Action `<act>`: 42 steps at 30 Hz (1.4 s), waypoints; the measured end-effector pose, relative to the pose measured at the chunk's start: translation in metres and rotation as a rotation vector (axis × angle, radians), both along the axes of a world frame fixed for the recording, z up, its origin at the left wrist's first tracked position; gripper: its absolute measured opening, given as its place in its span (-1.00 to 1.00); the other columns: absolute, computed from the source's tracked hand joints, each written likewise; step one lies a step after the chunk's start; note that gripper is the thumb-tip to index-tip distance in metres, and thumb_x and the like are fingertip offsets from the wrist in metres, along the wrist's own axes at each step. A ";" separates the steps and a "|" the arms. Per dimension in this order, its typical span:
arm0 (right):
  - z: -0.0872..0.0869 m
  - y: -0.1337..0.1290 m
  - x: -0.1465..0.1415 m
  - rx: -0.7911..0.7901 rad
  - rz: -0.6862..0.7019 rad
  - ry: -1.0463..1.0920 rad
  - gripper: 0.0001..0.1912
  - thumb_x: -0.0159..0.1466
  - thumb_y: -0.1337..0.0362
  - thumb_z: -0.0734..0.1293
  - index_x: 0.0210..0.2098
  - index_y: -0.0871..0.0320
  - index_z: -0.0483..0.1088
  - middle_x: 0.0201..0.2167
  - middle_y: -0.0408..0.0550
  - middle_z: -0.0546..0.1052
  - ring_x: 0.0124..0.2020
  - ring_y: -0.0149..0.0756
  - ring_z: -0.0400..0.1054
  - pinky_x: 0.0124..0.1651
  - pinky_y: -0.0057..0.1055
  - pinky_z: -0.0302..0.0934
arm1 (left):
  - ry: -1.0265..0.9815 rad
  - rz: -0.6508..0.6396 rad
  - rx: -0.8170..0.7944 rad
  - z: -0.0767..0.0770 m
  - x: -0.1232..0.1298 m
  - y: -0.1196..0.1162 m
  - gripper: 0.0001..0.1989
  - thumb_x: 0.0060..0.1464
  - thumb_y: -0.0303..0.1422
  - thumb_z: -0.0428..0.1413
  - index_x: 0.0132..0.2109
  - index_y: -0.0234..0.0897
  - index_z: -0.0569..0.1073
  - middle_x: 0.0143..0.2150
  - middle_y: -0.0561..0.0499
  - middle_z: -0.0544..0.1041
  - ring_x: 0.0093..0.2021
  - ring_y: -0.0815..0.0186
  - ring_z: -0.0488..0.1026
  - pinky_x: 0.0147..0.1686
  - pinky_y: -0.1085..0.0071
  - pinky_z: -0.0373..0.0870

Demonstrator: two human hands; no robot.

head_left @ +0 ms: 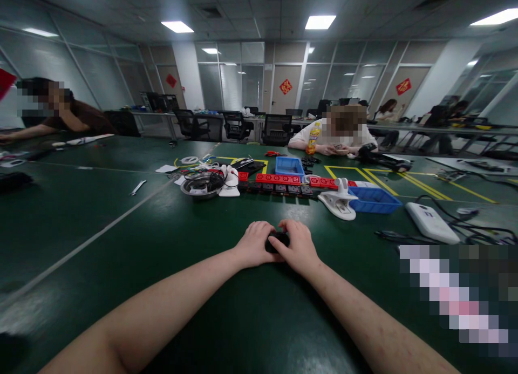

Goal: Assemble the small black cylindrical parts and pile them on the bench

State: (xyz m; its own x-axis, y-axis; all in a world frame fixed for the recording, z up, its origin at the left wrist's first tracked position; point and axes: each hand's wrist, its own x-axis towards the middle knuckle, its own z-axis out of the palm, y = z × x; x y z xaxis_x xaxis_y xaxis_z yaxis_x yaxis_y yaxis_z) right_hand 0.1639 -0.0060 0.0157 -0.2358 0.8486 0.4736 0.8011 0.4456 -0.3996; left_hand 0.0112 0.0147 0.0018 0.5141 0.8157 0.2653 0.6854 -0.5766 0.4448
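I am looking down through the head camera at a shiny dark green bench. My left hand and my right hand meet near the middle of it. Between them is a small black thing with a round shape (my hands hide most of it, so I can't tell what it is). The fingers of both hands are curled around it, one hand on each side, and my right thumb lies across its top.

Past my hands there is a row of flat red plastic pieces, with dark square blocks along its near side. At the left end I see a white plastic clip stand, right next to a round metal bowl full of black wires. At the right end is a white plastic clamp, just beside a blue plastic bin. A smaller blue plastic tray is behind the red row.

Over to the right lies a white plastic box, with black cables near it. Across the bench, a person in a white top leans down close to a yellow drink bottle.
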 end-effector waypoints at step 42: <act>-0.006 0.003 0.002 0.029 0.053 0.078 -0.69 0.12 0.09 0.28 -0.26 0.18 0.28 -0.29 0.02 0.40 -0.24 -0.14 0.26 -0.16 -0.20 0.14 | -0.010 0.001 -0.020 0.000 0.000 0.001 -0.45 -0.27 -0.09 0.24 -0.14 -0.23 0.29 -0.12 -0.06 0.33 -0.02 0.07 0.25 0.03 0.08 0.13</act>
